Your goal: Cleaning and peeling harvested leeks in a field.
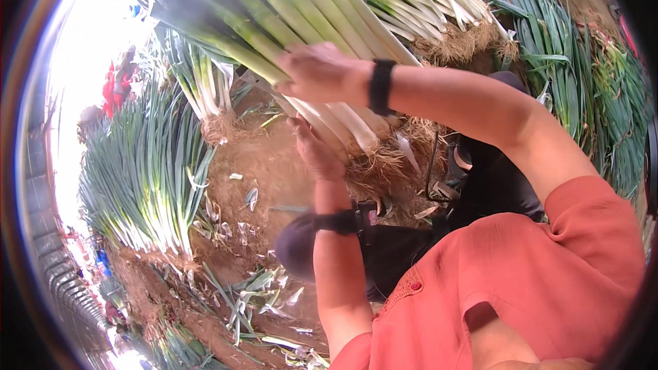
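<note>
A thick bundle of large green onions (322,20) lies slanted in front of me, green leaves toward the upper left, white stems and brown roots toward me. Low on its left side, my left hand (320,154) grips the white stems, some fingers hidden behind them. My right hand (319,72) is over the bundle where the stems turn from white to green. It is blurred, and I cannot make out whether its fingers hold a single stalk. Both wrists wear dark bands.
Another green onion bundle (147,178) stands on the soil at left, with a smaller bunch (205,85) beyond it. More bundles lie at the back (439,7) and along the right (555,62). Peeled leaf scraps (257,294) litter the brown ground (240,157). My dark-trousered knees flank the roots.
</note>
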{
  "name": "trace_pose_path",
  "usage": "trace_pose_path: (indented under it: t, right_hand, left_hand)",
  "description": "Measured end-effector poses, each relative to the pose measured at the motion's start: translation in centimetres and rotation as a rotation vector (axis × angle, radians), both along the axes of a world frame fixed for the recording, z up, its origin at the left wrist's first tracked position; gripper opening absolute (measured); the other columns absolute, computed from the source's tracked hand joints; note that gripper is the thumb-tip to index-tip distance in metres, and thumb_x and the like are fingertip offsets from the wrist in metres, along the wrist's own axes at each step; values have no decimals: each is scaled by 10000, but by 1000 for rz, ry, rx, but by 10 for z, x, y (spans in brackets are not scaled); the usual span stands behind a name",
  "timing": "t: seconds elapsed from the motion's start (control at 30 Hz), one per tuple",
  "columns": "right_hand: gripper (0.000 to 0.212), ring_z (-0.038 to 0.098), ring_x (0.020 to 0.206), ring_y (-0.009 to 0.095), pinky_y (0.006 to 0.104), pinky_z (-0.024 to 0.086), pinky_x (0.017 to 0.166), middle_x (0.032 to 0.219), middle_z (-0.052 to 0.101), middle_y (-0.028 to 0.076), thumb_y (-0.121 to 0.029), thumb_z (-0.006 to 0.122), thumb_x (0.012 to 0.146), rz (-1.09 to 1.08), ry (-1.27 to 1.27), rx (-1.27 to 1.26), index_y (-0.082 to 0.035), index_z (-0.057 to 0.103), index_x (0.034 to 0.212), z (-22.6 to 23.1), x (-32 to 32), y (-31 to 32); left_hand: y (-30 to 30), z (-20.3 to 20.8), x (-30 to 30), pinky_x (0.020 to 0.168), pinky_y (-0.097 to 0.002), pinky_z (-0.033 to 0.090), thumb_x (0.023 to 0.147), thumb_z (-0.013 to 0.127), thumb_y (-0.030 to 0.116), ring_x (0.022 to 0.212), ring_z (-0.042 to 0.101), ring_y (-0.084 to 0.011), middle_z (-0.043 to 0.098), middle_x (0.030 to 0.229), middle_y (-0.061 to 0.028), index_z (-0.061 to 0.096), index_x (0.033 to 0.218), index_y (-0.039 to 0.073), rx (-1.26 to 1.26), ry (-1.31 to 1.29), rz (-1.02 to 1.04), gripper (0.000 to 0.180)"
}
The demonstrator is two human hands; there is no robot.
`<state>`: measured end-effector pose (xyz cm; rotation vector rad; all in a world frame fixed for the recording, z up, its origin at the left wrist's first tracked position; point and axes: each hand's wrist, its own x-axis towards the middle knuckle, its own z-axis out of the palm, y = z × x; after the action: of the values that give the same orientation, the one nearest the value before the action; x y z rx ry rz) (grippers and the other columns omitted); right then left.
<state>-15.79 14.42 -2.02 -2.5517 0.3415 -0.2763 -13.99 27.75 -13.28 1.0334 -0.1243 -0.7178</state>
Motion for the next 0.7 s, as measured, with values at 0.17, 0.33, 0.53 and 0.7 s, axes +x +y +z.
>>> trace_pose_path:
  t: [0.17, 0.33, 0.53, 0.7]
  right_hand:
    - [241, 646, 845, 280, 407, 519, 731, 934, 650, 145, -240, 593, 842, -17, 19, -286, -40, 643, 967, 3, 83, -4]
    - [203, 673, 864, 263, 394, 548, 684, 924, 697, 105, -111, 666, 764, -41, 230, -469, -67, 706, 958, 5, 124, 11]
    - [200, 659, 741, 291, 386, 526, 654, 747, 668, 139, -177, 679, 673, 13, 176, -347, -20, 699, 797, 2, 129, -9]
    - [329, 646, 931, 275, 363, 504, 807, 984, 683, 125, -258, 608, 757, 27, 248, -155, -50, 685, 1001, 18, 134, -14]
  left_hand:
    - [-1, 3, -4, 978, -327, 397, 989, 318, 476, 1150, 487, -216, 481, 1291, -114, 409, 1342, -3, -24, 44, 38, 602]
    - [2, 3, -4, 999, -355, 380, 974, 282, 531, 1167, 474, -245, 492, 1283, -111, 368, 1367, 16, 15, -7, 33, 654]
    - [0, 7, -7, 977, -337, 400, 996, 306, 451, 1139, 496, -235, 501, 1271, -112, 406, 1337, -4, -4, 66, 82, 578]
    - [10, -1, -8, 956, -325, 417, 1001, 299, 436, 1101, 531, -230, 505, 1279, -125, 373, 1369, -2, 292, -246, 34, 577]
